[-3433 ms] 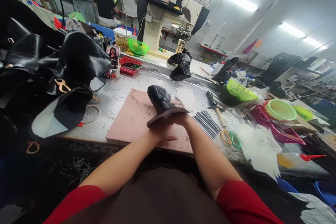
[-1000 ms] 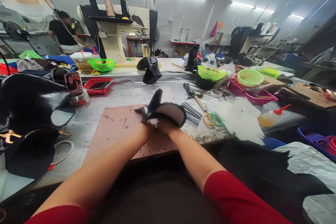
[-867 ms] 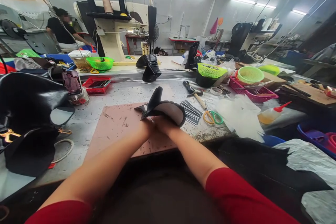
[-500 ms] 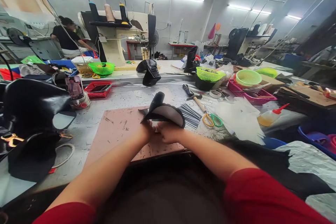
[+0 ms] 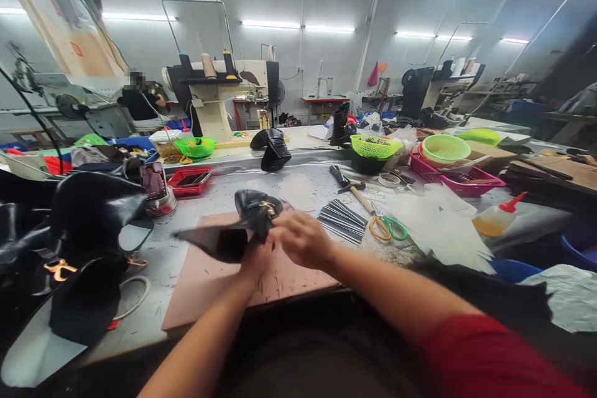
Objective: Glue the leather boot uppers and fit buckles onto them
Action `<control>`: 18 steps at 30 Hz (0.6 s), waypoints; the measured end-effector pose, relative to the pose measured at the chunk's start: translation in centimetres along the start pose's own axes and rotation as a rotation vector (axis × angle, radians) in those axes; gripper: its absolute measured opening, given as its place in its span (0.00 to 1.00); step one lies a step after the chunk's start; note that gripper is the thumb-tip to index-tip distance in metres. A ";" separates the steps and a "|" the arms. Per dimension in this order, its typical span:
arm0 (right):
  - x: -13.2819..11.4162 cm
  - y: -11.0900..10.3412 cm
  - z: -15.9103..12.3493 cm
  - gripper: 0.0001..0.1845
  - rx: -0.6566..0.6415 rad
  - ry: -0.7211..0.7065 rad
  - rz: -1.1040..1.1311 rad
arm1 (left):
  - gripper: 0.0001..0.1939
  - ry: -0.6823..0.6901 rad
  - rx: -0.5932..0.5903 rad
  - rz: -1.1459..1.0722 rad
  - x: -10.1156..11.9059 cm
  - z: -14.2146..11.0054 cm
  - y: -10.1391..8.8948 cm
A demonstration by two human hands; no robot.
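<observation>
A black leather piece (image 5: 224,242), which looks like a shoe or boot upper, is held over the pinkish cutting board (image 5: 205,298). Its grey lining faces me, and a gold-coloured fitting (image 5: 268,208) shows at its top right. My left hand (image 5: 256,261) is closed on its lower edge. Beside the fitting, my right hand (image 5: 301,239) is curled shut against the same piece; what its fingertips pinch is hidden and blurred. Another folded black leather upper (image 5: 275,152) lies behind on the bench edge.
Dark strips (image 5: 342,221), a hammer (image 5: 361,199) and scissors (image 5: 387,228) lie to the right. A glue bottle (image 5: 499,217) stands beyond white sheets (image 5: 433,217). Black leather pieces (image 5: 93,211) heap on the left near a phone (image 5: 153,180). A sewing machine (image 5: 209,99) stands behind.
The leather piece has turned over and swung left, showing its lining and gold fitting. My right hand has come up beside the fitting. The view has tilted upward and shifted left.
</observation>
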State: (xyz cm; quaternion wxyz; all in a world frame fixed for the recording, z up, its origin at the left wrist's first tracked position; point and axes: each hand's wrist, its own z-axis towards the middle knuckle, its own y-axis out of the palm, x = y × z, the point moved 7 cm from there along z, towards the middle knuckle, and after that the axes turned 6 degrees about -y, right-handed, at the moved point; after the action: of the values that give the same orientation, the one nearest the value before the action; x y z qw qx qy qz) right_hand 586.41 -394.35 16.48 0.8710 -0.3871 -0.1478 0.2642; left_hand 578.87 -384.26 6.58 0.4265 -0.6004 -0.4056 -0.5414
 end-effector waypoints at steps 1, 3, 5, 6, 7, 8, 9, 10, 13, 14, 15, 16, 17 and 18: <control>0.9 0.2 -0.9 0.16 0.075 0.179 0.037 | 0.15 -0.020 0.042 -0.036 0.0 -0.7 -0.7; 1.5 2.7 -2.9 0.35 0.038 0.430 0.207 | 0.17 -0.100 0.102 -0.149 -0.1 -2.2 -1.6; 0.8 5.3 -3.8 0.50 0.010 0.497 0.390 | 0.16 -0.192 0.090 -0.409 0.2 -3.9 -1.7; 0.3 5.9 -3.8 0.50 0.045 0.504 0.430 | 0.15 -0.211 0.062 -0.563 0.6 -4.8 -1.6; -0.1 6.1 -3.7 0.49 0.098 0.494 0.433 | 0.15 -0.208 0.029 -0.705 1.4 -5.5 -1.4; -0.4 5.9 -3.4 0.46 0.158 0.471 0.400 | 0.16 -0.195 -0.004 -0.810 2.2 -6.2 -1.3; -0.7 5.5 -3.0 0.45 0.208 0.432 0.341 | 0.16 -0.188 -0.015 -0.886 3.0 -6.8 -1.3; -1.0 5.0 -2.6 0.44 0.249 0.385 0.264 | 0.15 -0.196 0.002 -0.935 3.5 -7.3 -1.4; -1.3 3.5 -1.9 0.43 0.317 0.278 0.020 | 0.09 -0.292 0.112 -0.978 4.2 -8.4 -2.0; -1.2 3.3 -1.9 0.42 0.322 0.267 -0.052 | 0.10 -0.315 0.135 -0.985 4.4 -8.6 -2.2; -1.1 3.1 -2.0 0.42 0.316 0.263 -0.113 | 0.11 -0.327 0.142 -0.998 4.5 -8.8 -2.3; -1.0 3.1 -2.1 0.41 0.299 0.261 -0.164 | 0.11 -0.341 0.130 -1.014 4.7 -8.9 -2.4; -0.9 3.3 -2.2 0.39 0.270 0.261 -0.203 | 0.11 -0.350 0.113 -1.029 4.8 -8.9 -2.4; -0.8 3.5 -2.4 0.38 0.232 0.262 -0.231 | 0.11 -0.351 0.100 -1.043 4.8 -8.9 -2.5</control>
State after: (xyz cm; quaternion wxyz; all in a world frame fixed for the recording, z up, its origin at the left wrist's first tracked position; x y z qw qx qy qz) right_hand 585.68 -394.24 12.27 0.9459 -0.2959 -0.0451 0.1253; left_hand 574.18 -391.87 12.03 0.0556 -0.3804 -0.7394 -0.5528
